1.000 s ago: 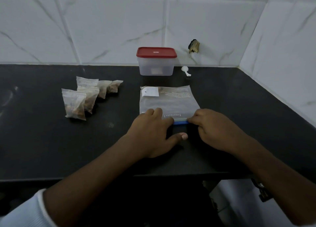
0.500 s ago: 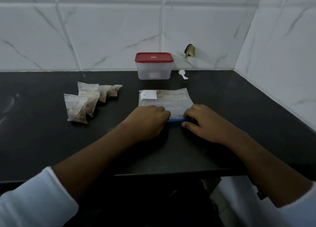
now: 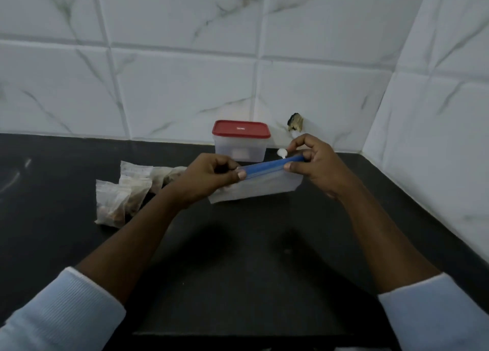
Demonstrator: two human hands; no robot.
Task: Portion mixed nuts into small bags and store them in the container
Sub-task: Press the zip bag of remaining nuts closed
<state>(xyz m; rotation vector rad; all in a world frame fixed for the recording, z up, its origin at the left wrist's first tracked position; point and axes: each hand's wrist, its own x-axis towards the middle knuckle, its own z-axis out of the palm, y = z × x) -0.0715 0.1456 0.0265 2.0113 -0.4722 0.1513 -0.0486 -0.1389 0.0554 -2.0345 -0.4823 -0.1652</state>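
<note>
Presently, the left hand (image 3: 209,177) and right hand (image 3: 315,162) each pinch one end of the blue seal strip on the large zip bag (image 3: 267,185), which is held up just in front of the container (image 3: 239,149). The container's red lid (image 3: 240,129) is on. Filled small bags (image 3: 124,194) lie to the left of the container. The large bag's contents cannot be made out. Risk: the bag hangs tilted from fingertip pinches alone. Should one pinch slip, or the seal part abruptly, nuts may scatter across the counter (image 3: 238,258).
</note>
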